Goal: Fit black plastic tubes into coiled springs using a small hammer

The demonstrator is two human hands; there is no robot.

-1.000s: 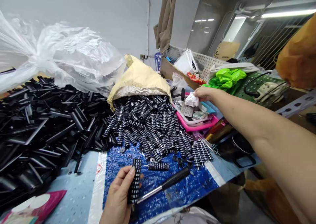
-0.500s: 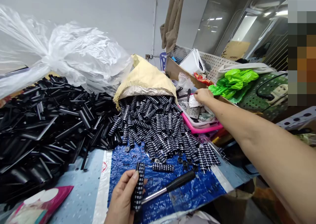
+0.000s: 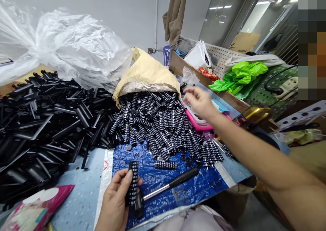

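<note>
My left hand (image 3: 114, 200) is closed round a short black roller with white dots (image 3: 132, 183), held upright over the blue tarp (image 3: 163, 183). My right hand (image 3: 200, 100) hovers above the edge of a heap of the same dotted rollers (image 3: 163, 126), fingers apart and slightly blurred, holding nothing. The heap spills from a tan sack (image 3: 147, 73). A hammer with a black grip (image 3: 175, 181) lies on the tarp just right of my left hand. A pink tray (image 3: 197, 124) sits under and behind my right hand.
A big pile of plain black tubes (image 3: 43, 122) fills the left side under a clear plastic bag (image 3: 66, 51). At the back right are a white perforated basket (image 3: 216, 56), a green bag (image 3: 239, 75) and a brass-coloured object (image 3: 257, 114). A pink packet (image 3: 38, 210) lies front left.
My right hand has let go of the white crumpled tissue at the pink tray and drawn back toward me, now open. My left hand keeps holding the dotted roller.
</note>
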